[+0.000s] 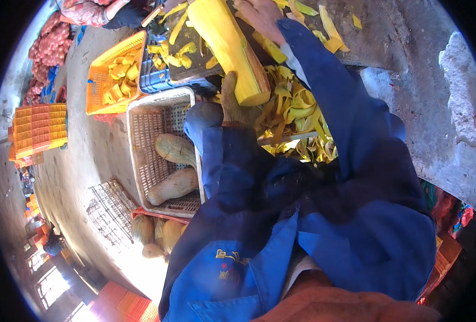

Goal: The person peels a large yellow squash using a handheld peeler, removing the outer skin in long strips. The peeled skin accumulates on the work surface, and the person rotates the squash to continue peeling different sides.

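A long squash (222,44), mostly peeled to yellow flesh, lies tilted across a dark work surface (375,44), with tan rind remaining along its right side. My left hand (240,106), in a dirty brownish glove, grips its near end, thumb on the upper side. My right hand (262,18), bare, is beside the squash's far part at the top edge of the view; its fingers are partly cut off, and whether it holds a tool cannot be seen. Below the squash is a heap of yellow-green peelings (298,100). More peel strips (330,30) lie on the surface.
Left of me stands a white plastic crate (131,141) with unpeeled squashes (175,186). Beyond it are an orange crate (95,88) of yellow pieces and a blue crate (153,80). More squashes (142,228) lie below the white crate. Another person (87,14) is at upper left.
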A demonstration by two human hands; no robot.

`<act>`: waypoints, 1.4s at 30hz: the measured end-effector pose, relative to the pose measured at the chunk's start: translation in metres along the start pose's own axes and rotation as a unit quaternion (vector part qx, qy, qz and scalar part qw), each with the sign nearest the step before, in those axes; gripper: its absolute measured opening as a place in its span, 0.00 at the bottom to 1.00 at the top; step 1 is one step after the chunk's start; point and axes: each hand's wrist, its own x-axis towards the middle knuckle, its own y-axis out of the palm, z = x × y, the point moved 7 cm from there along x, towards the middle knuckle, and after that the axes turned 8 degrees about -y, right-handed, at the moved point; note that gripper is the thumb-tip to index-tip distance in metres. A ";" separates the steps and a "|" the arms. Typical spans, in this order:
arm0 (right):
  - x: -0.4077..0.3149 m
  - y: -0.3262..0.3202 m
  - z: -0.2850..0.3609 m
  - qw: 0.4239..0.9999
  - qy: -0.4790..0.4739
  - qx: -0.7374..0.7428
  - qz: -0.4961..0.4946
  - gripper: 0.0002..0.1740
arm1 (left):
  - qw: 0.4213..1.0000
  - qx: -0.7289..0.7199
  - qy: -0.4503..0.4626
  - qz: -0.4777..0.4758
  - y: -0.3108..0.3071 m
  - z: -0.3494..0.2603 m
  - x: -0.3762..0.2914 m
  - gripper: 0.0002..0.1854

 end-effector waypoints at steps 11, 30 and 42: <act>-0.133 -0.013 0.028 0.996 0.023 -0.070 0.042 0.24 | 0.996 -0.049 0.021 0.073 0.005 0.001 0.010 0.36; -0.206 -0.073 0.114 0.991 0.131 0.034 0.004 0.25 | 0.997 0.025 0.045 0.050 0.012 -0.002 0.013 0.39; -0.169 -0.035 0.056 0.988 0.154 0.016 0.013 0.24 | 0.994 0.021 0.058 0.087 0.001 0.001 0.023 0.37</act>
